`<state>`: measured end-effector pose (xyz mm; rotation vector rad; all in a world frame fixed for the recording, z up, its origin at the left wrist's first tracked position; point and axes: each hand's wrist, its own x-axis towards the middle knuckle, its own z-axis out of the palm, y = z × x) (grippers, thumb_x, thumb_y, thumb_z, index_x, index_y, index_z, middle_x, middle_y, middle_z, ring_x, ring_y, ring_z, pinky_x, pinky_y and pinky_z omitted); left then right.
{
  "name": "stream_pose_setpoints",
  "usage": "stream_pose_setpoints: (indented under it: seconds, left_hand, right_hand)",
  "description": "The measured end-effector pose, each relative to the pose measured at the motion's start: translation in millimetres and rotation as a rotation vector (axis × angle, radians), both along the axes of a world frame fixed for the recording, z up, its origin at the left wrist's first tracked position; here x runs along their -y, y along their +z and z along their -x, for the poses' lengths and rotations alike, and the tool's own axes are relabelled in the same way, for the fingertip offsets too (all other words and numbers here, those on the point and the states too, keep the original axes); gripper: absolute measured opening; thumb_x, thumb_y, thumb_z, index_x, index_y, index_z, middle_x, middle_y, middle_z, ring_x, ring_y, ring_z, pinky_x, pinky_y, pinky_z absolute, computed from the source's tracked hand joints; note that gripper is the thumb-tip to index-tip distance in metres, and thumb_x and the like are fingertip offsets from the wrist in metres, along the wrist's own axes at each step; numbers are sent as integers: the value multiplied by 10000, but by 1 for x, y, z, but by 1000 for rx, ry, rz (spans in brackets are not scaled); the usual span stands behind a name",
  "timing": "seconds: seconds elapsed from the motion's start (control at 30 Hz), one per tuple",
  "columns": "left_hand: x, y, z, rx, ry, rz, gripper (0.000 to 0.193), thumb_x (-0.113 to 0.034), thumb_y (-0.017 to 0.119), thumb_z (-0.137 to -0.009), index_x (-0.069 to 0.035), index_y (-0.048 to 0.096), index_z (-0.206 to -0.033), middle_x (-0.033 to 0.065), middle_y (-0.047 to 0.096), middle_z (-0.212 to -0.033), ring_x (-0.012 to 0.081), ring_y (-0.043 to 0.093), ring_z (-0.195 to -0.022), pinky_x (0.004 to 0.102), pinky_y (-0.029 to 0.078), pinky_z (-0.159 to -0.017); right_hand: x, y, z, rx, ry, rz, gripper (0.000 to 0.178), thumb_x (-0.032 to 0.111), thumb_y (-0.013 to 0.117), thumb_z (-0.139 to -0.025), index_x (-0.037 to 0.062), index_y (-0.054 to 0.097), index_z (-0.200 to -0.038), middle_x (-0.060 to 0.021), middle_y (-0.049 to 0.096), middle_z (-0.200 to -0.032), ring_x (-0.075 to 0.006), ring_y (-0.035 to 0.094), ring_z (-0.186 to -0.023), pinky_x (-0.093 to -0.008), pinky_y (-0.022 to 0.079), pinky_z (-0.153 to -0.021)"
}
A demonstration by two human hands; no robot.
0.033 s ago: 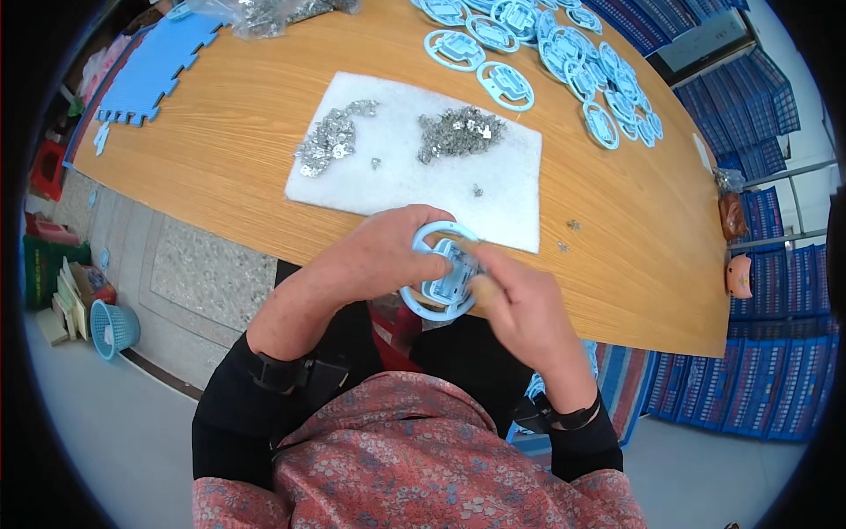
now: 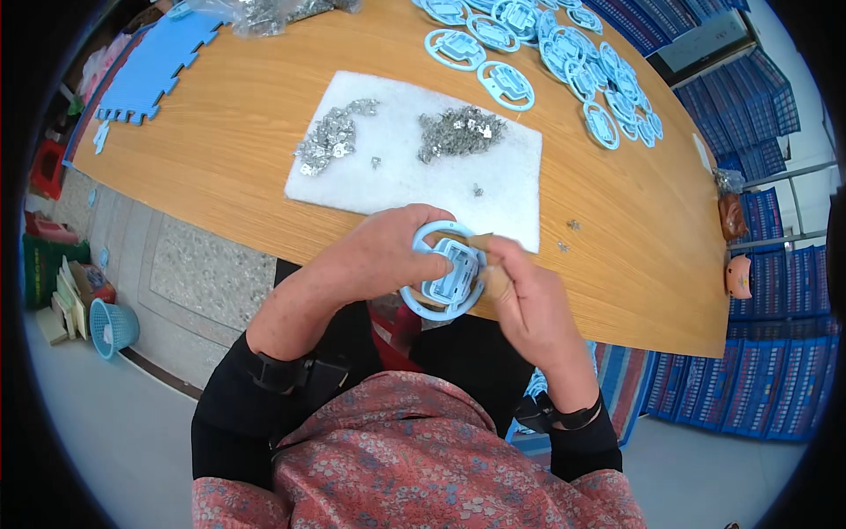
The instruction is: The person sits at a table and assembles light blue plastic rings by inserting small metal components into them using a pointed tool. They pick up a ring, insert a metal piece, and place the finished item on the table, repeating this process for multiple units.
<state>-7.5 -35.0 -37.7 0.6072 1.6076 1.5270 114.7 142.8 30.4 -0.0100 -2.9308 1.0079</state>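
Left hand (image 2: 374,253) holds blue wheel (image 2: 453,275); metal heaps (image 2: 460,134) beyond.

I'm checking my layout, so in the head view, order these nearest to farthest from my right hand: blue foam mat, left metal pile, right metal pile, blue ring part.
From your right hand:
1. Blue ring part: just left, in your left hand.
2. Right metal pile: on the white pad, ahead-left.
3. Left metal pile: on the pad's left.
4. Blue foam mat: far left.
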Motion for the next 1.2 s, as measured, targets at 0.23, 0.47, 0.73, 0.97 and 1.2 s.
stream_pose_setpoints:
  seconds: [0.23,0.47,0.73,0.97,1.2]
  left_hand:
    - [-1,4,0,-26,3,25,540,-75,695,-841,51,502,-1330,104,658,-1164,142,631,-1056,295,526,-924]
    - [0,9,1,-31,-1,32,548,-82,696,-843,54,500,-1336,111,658,-1175,157,634,-1058,306,525,-932]
    - [0,10,-4,-210,-6,43,473,-88,694,-851,38,554,-1285,99,674,-1134,168,638,-1039,321,527,-913]
    - [0,6,-4,39,16,-38,476,-40,669,-850,39,541,-1301,97,666,-1146,147,640,-1035,305,536,-902]
    - [10,24,-13,137,45,-68,497,-10,670,-852,36,520,-1324,88,660,-1139,141,650,-1014,288,553,-876]
  right_hand:
    - [-6,-5,-3,-140,24,-362,302,104,677,-859,175,674,-1153,-91,638,-759,-316,656,-676,-417,499,-561]
    - [2,3,-1,-127,24,-464,219,119,661,-866,168,687,-1078,-75,588,-702,-303,638,-626,-412,492,-532]
    - [12,26,9,29,147,-620,240,63,627,-827,125,631,-1059,-121,610,-715,-345,653,-655,-437,496,-549]
    - [10,37,15,14,259,-729,239,66,615,-824,128,635,-1055,-127,620,-714,-346,658,-665,-426,500,-548]
    - [-10,32,-5,-140,105,-438,174,174,598,-889,162,678,-1043,-108,690,-775,-322,685,-717,-445,525,-590]
